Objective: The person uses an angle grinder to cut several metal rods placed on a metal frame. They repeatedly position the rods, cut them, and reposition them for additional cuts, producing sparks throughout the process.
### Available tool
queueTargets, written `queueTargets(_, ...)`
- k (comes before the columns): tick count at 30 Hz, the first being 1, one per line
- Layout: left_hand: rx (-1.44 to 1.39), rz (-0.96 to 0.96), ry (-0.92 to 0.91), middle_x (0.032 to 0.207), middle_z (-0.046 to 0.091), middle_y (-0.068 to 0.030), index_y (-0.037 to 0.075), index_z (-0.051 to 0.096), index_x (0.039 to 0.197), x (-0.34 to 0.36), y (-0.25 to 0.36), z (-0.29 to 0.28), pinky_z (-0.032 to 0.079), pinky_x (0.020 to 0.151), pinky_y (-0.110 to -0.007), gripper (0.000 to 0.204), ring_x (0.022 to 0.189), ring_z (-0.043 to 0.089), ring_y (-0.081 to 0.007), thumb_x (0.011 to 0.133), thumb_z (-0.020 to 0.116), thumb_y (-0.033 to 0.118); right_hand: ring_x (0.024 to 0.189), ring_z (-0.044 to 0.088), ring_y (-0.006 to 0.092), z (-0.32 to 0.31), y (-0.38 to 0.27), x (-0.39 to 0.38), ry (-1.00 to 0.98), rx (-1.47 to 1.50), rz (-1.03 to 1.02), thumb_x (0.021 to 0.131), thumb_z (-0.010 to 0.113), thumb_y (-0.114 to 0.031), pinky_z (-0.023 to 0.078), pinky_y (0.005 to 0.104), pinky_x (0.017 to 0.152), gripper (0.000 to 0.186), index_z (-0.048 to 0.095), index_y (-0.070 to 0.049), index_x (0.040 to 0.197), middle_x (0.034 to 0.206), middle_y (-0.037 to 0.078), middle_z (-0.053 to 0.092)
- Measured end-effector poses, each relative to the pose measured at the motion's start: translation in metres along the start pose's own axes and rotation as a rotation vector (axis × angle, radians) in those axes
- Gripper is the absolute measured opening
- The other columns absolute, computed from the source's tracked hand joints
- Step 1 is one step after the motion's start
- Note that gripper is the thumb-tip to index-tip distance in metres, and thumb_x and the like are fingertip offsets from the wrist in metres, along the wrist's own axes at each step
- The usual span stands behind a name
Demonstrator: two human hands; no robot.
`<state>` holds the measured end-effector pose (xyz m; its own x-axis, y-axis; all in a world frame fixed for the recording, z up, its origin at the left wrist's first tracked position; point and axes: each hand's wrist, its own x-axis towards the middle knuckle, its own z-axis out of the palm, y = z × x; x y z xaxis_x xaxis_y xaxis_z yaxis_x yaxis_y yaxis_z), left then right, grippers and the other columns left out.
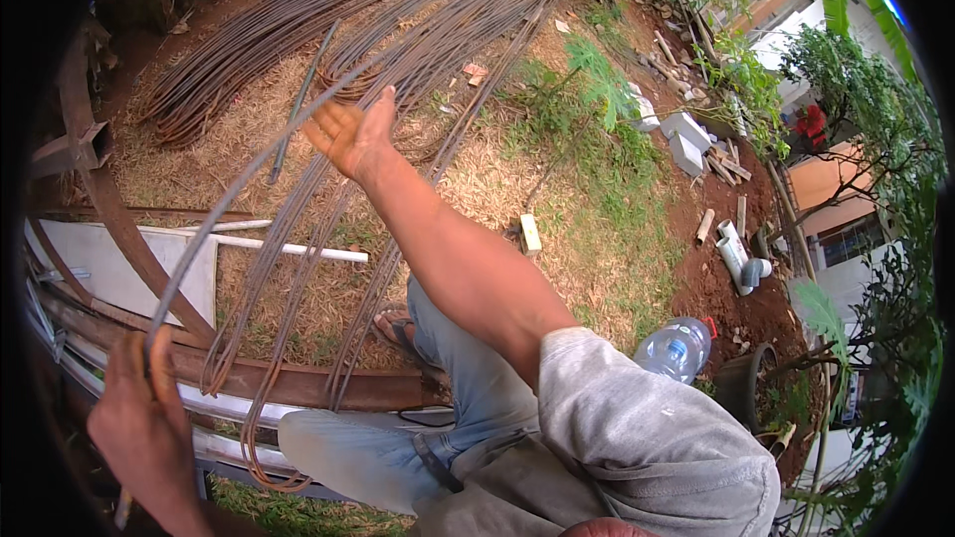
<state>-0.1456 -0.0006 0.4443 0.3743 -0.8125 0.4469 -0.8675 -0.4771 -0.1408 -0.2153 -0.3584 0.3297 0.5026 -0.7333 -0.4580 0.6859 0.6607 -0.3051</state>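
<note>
My left hand (144,428) is closed around a long steel rebar rod (204,229) at the lower left; a short end shows below the fist. The rod rises in a bend toward the far middle, where my right hand (353,134) reaches out. Palm up, with thumb apart and fingers stretched, the right hand meets the rod at its fingertips without wrapping round it. Beneath and beyond lie bundles of rusty rebar (269,50), doubled over into bends at their near ends. Several bent bars (261,418) pass between my hands and hang over a rusty steel beam (348,385).
A white board (189,264) and a white pipe (338,255) lie at the left near a rusty steel frame (124,214). On the right are a large clear water bottle (676,350), pale blocks (686,144), grey pipe pieces (734,257) and plants. A yellowish block (530,234) lies on the grass.
</note>
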Motion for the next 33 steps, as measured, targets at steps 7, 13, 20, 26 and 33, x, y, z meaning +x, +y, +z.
queueTargets(7,0.05,-0.285,-0.042,0.063,0.059,-0.0171,0.006,0.056,0.077,-0.061,0.02,0.081,0.043,0.049,-0.047,0.049,0.057,0.061,-0.0379,0.099,0.054,0.05,0.047,0.029,0.0115,0.012,0.022,0.012,0.229,-0.157,0.151,0.092,0.037,-0.075,0.026,0.0294,0.046,0.062,0.041,-0.013,0.087,0.056,-0.003,0.029)
queueTargets(13,0.113,-0.317,-0.064,0.064,0.06,-0.0154,0.007,0.055,0.073,-0.082,-0.019,0.08,0.043,0.047,-0.047,0.053,0.055,0.06,-0.0378,0.097,0.054,0.054,0.05,0.029,0.0103,0.024,0.047,-0.003,0.159,-0.275,0.144,0.092,0.043,-0.073,0.026,0.0281,0.046,0.063,0.04,-0.012,0.105,0.066,-0.001,0.028)
queueTargets(20,0.153,-0.28,-0.016,0.065,0.061,-0.0112,0.009,0.056,0.076,-0.075,-0.011,0.065,0.044,0.047,-0.046,0.05,0.054,0.061,-0.0348,0.096,0.054,0.055,0.049,0.031,0.0097,0.018,0.044,0.005,0.159,-0.325,0.132,0.097,0.052,-0.052,0.026,0.0284,0.045,0.038,0.041,-0.016,0.102,0.068,-0.001,0.03)
queueTargets(26,0.093,-0.305,-0.024,0.064,0.061,-0.0132,0.009,0.059,0.078,-0.1,-0.007,0.09,0.043,0.049,-0.048,0.05,0.056,0.06,-0.037,0.097,0.054,0.054,0.049,0.031,0.0095,0.014,0.04,-0.013,0.213,-0.403,0.098,0.101,0.048,-0.036,0.03,0.0296,0.047,0.028,0.042,-0.009,0.103,0.068,-0.001,0.031)
queueTargets(33,-0.181,-0.437,-0.256,0.065,0.059,-0.022,0.004,0.059,0.081,-0.118,-0.004,0.109,0.041,0.053,-0.053,0.051,0.061,0.058,-0.0448,0.099,0.052,0.051,0.055,0.029,0.0112,0.011,0.052,-0.031,0.172,-0.742,0.162,0.102,0.047,-0.033,0.038,0.0333,0.047,0.044,0.04,-0.001,0.131,0.083,0.007,0.036)
